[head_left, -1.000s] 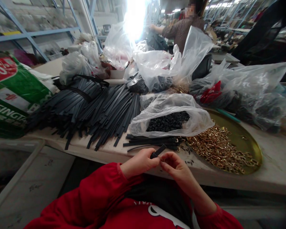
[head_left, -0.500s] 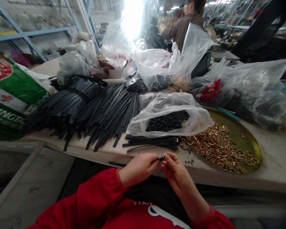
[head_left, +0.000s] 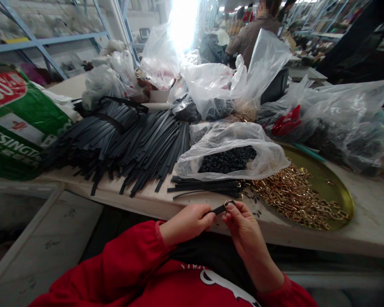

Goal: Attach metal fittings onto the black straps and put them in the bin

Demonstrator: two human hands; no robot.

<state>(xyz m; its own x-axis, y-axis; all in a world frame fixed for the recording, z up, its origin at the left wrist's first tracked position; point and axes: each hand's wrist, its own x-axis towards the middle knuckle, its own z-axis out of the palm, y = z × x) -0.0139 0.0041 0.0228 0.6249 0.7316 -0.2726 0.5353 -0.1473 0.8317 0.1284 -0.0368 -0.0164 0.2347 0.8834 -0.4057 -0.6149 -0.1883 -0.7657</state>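
Between my two hands, over the table's front edge, is a black strap (head_left: 218,209) with a small gold buckle (head_left: 225,204) at its right end. My left hand (head_left: 192,219) is closed round the strap. My right hand (head_left: 241,221) pinches the buckle end between thumb and fingers. Just behind them lies a small stack of black straps (head_left: 208,186), some with gold buckles at their right ends. To the right, a round gold tray (head_left: 339,192) bears a heap of gold buckles (head_left: 297,198). An open plastic bag (head_left: 265,166) holds small black loops (head_left: 228,159).
Long black straps (head_left: 147,149) lie in a large pile at the left, beside a green printed bag (head_left: 28,123). Filled clear plastic bags (head_left: 208,81) line the back of the table (head_left: 371,213). Farther off, a person (head_left: 254,36) is near shelving.
My right hand has moved slightly right and away from the left. More of the strap and its buckle now show between the hands. The view has shifted a little.
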